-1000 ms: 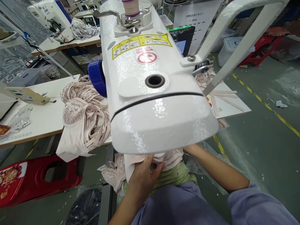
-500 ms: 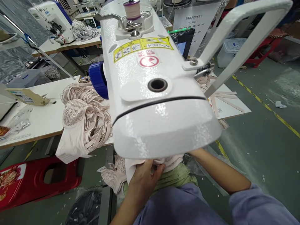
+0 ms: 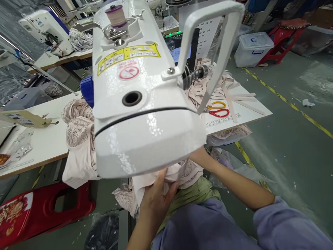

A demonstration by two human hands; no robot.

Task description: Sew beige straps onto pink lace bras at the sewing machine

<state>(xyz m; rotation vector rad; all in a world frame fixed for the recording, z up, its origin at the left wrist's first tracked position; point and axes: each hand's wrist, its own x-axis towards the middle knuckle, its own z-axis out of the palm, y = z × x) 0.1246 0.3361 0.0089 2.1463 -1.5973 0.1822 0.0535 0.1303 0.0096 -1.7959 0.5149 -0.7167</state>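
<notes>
Danger, I think, is a fingertip caught blind, because the left hand point(image 3: 156, 201) pinches the pale pink lace fabric point(image 3: 187, 172) tight just under the glossy white sewing machine head point(image 3: 145, 139), which hides the right hand, so its grip I cannot tell.

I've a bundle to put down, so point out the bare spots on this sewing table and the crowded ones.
Bare white table lies between the beige control box and the lace pile. A smaller strip is free at the right corner, past the scissors. Crowded: the fabric strips behind the scissors, and under the machine head, where the left hand grips pink fabric.
</notes>
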